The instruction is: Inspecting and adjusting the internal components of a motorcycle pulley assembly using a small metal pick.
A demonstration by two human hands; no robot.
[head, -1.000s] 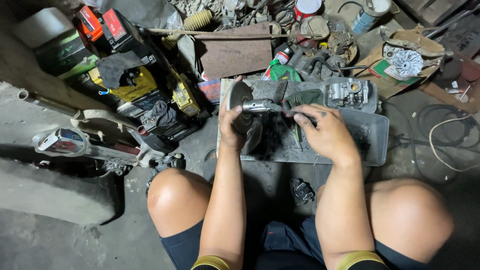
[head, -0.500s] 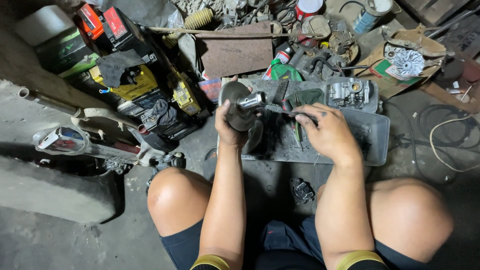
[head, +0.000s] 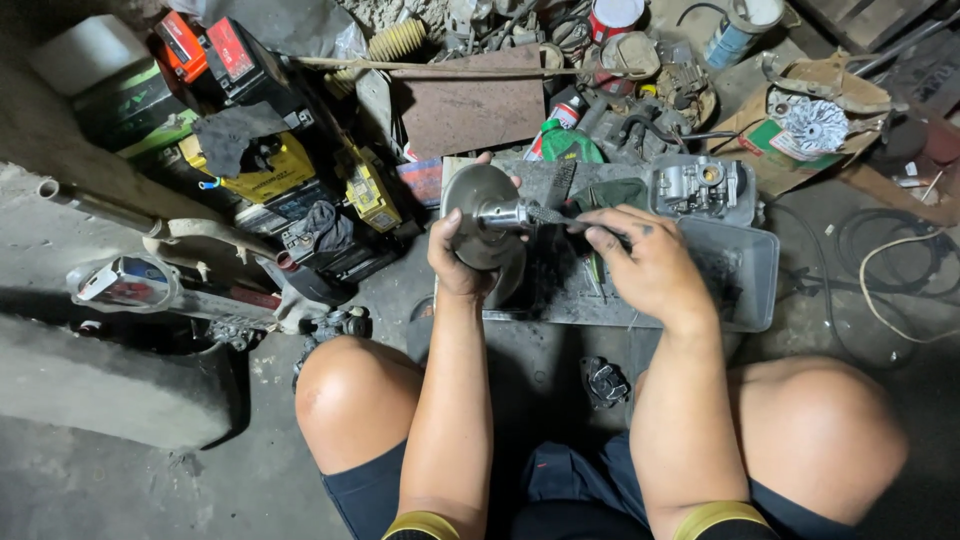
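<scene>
Hands, two of them, work over one shallow grey tray (head: 745, 255) on the floor between the person's bare knees. One round metal disc with a shiny hub (head: 482, 215) is the piece in hand: the left hand (head: 462, 262) grips it from below and behind, fingers curled over its rim, thumb on its face, holding it tilted above the tray's left end. The right hand (head: 645, 265) sits just right of the disc, its fingers pinched around one thin dark tool (head: 548, 214) whose tip meets the hub. One carburettor (head: 698, 186) rests at the tray's far right corner. One green bottle (head: 563, 143) lies beyond the tray. Left of it stand several batteries, one of them yellow (head: 262, 170) and two red-topped (head: 230, 55). One white finned wheel (head: 812, 122) lies on cardboard at upper right.
</scene>
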